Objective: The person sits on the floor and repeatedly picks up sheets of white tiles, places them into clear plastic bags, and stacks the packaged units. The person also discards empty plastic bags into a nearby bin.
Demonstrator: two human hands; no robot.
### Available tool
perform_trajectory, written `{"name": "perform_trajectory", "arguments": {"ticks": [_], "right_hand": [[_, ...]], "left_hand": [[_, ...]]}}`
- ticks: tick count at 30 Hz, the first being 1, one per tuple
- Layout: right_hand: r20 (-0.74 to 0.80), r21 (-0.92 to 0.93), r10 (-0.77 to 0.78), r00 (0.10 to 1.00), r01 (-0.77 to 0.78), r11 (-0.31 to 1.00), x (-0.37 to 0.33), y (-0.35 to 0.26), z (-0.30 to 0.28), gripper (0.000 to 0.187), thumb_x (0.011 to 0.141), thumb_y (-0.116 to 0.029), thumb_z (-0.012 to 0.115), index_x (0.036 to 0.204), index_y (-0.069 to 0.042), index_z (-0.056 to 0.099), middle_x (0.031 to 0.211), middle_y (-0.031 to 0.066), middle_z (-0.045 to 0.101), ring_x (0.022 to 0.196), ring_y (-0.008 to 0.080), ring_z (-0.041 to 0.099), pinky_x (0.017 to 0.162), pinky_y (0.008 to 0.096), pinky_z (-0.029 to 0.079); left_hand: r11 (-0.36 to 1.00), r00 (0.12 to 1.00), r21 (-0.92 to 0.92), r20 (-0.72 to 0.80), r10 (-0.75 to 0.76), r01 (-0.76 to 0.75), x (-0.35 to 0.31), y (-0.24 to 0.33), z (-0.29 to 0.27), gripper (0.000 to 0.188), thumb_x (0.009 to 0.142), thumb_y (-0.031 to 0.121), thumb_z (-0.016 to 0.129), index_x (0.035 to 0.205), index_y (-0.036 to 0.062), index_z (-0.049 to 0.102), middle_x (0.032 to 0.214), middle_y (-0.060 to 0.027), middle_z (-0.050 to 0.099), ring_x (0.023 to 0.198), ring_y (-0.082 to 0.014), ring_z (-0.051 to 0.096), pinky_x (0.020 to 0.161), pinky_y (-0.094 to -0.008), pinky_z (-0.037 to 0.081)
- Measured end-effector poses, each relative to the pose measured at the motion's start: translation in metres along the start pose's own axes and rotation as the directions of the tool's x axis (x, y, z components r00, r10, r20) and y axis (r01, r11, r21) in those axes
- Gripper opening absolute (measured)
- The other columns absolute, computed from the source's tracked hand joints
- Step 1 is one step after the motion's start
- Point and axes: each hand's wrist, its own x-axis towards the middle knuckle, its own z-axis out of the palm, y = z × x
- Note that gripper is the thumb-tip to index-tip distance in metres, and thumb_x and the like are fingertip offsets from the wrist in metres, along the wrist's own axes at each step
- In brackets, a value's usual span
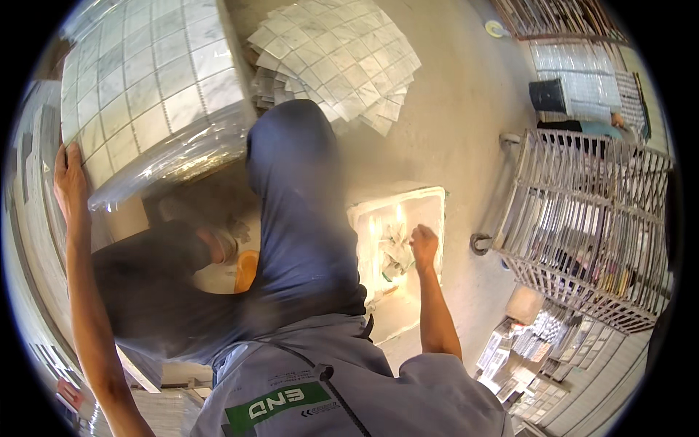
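Observation:
My left hand (pixel 70 178) rests with its fingers stretched along the left edge of a tall stack of marble mosaic tile sheets (pixel 156 87). Clear plastic film (pixel 175 164) hangs crumpled round the near side of that stack. Over a white square bin (pixel 443 200) on the floor, my right hand (pixel 424 246) is closed; whatever is in its fingers, if anything, is hidden. Inside the bin lie crumpled light scraps (pixel 397 255), too glaring to make out well. Between my hands are my dark-trousered legs, the right knee close to the tiles.
A fanned pile of mosaic tile sheets (pixel 335 54) lies on the floor ahead. To the right stands a wheeled slatted rack (pixel 582 226), with another person (pixel 593 127) behind it. Something orange (pixel 247 272) shows between my legs. Stacked boards (pixel 33 182) line the left side.

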Motion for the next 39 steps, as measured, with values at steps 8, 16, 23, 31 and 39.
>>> {"name": "perform_trajectory", "arguments": {"ticks": [8,16,23,31,39], "right_hand": [[-0.046,-0.152,0.479,0.877,-0.480,0.864,-0.035,-0.026,0.089,0.056,0.079,-0.039,0.071,0.111,0.005,0.062,0.104,0.0239,0.066,0.096,0.0366,0.064,0.087,0.0407,0.048],[0.443,-0.118,0.445,0.778,-0.442,0.889,-0.027,0.151,0.140,0.012,0.075,-0.010,0.065,0.075,0.001,0.060,0.070,0.0097,0.062,0.057,0.0219,0.058,0.046,0.0390,0.044],[0.111,0.638,0.420,0.900,-0.389,0.664,-0.061,-0.022,0.050,0.019,0.089,-0.013,0.062,0.089,0.004,0.068,0.080,0.0110,0.068,0.071,0.0166,0.065,0.056,0.0251,0.051],[0.052,0.621,0.033,0.998,-0.059,0.782,-0.066,-0.156,-0.083,0.016,0.090,-0.011,0.065,0.093,0.004,0.068,0.097,0.0147,0.069,0.074,0.0162,0.064,0.062,0.0258,0.047],[0.066,0.730,-0.373,0.925,0.210,0.650,-0.087,-0.272,-0.119,0.020,0.075,-0.003,0.073,0.091,0.004,0.062,0.098,0.0189,0.066,0.075,0.0227,0.066,0.056,0.0277,0.052]], "left_hand": [[0.998,0.998,-0.064,0.064,0.026,-0.021,0.004,-0.015,-0.034,0.057,0.098,0.044,0.048,0.130,-0.0017,0.054,0.119,-0.0147,0.064,0.112,-0.0218,0.055,0.097,-0.0310,0.039],[0.978,0.992,-0.198,0.090,0.083,-0.064,-0.002,0.008,-0.002,0.049,0.099,0.041,0.048,0.115,-0.0031,0.062,0.101,-0.0087,0.063,0.095,-0.0160,0.054,0.088,-0.0280,0.040],[0.993,0.995,-0.090,0.055,0.078,-0.073,0.019,-0.038,-0.036,0.048,0.099,0.039,0.049,0.121,-0.0015,0.061,0.110,-0.0101,0.064,0.103,-0.0167,0.056,0.091,-0.0284,0.041],[0.899,0.872,0.187,-0.233,0.431,-0.395,-0.042,0.065,-0.035,0.043,0.096,0.027,0.057,0.133,0.0059,0.054,0.132,-0.0142,0.057,0.122,-0.0230,0.054,0.103,-0.0342,0.040],[0.593,0.488,-0.665,0.371,0.790,-0.454,-0.210,0.269,-0.002,0.081,0.077,0.044,0.077,0.137,0.0009,0.044,0.133,-0.0236,0.051,0.128,-0.0362,0.046,0.106,-0.0414,0.038]]}}
